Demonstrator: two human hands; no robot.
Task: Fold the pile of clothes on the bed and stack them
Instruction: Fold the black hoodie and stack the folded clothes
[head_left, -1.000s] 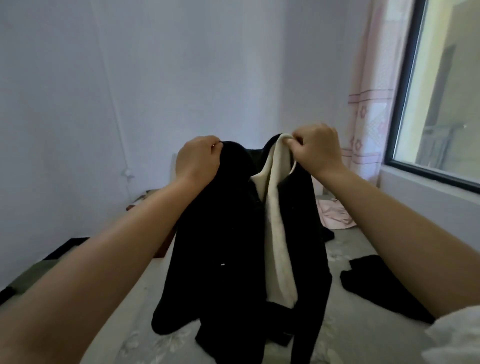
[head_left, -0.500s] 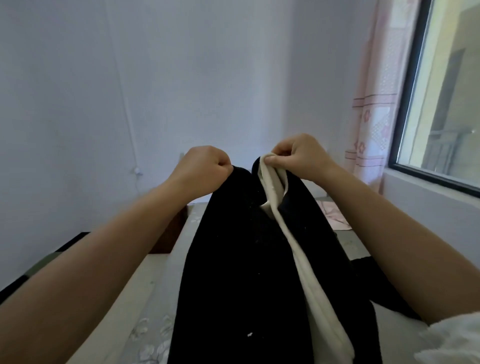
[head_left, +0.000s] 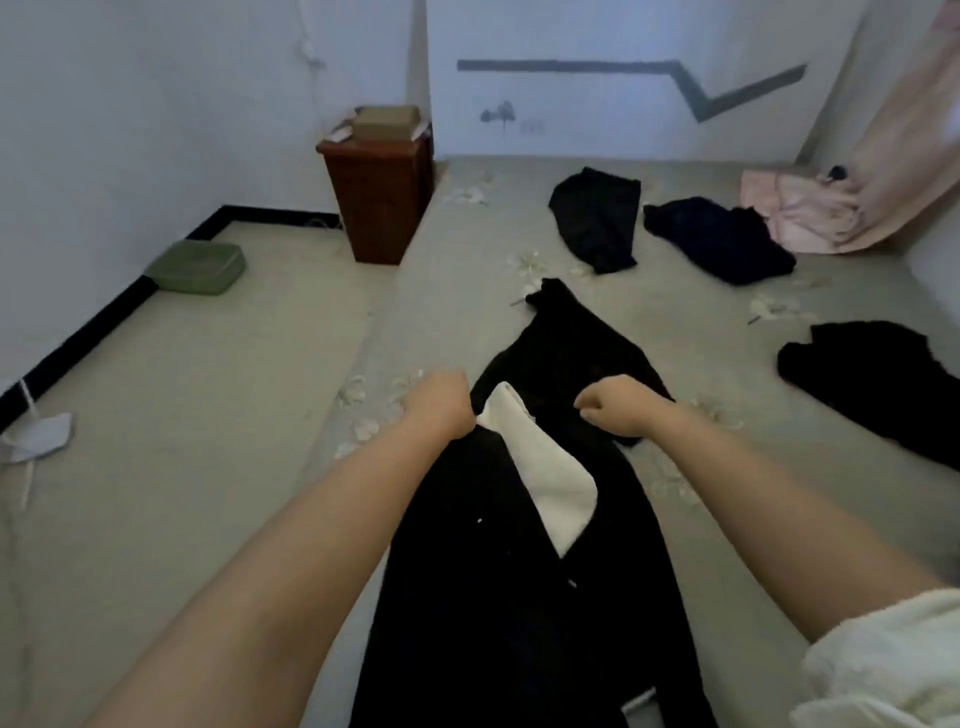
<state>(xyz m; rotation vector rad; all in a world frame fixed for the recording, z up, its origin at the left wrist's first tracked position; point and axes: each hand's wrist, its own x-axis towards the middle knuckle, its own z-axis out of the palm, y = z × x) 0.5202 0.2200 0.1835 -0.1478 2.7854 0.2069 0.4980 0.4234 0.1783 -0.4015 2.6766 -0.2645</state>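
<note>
Near the left edge of the bed (head_left: 675, 291), the left hand (head_left: 439, 402) is curled into a fist on the upper left part of the black garment (head_left: 498, 571); the right hand (head_left: 621, 413) is likewise curled, clamped on the cloth at the upper right; this two-point hold probably serves to spread the piece flat along the bed before any fold is made; between the wrists a white lining (head_left: 540, 483) shows, so the garment lies partly turned open; its far end runs away from the person toward the middle of the bed; farther out, three dark garments lie unfolded, one (head_left: 597, 218) toward the far edge, one (head_left: 722, 239) just beside it to the right, one (head_left: 872, 379) at the right edge; a pink cloth (head_left: 800, 213) sits in the far right corner; off the bed's far left corner stands a brown cabinet (head_left: 379, 202), with a green box (head_left: 200, 267) on the floor to its left; no stack is in view, so the task looks early. Half a second ago both hands held the same garment up in the air with the wall behind it; now it lies laid down on the bed, the hands low on it and set wider apart, and the view tilts down.
</note>
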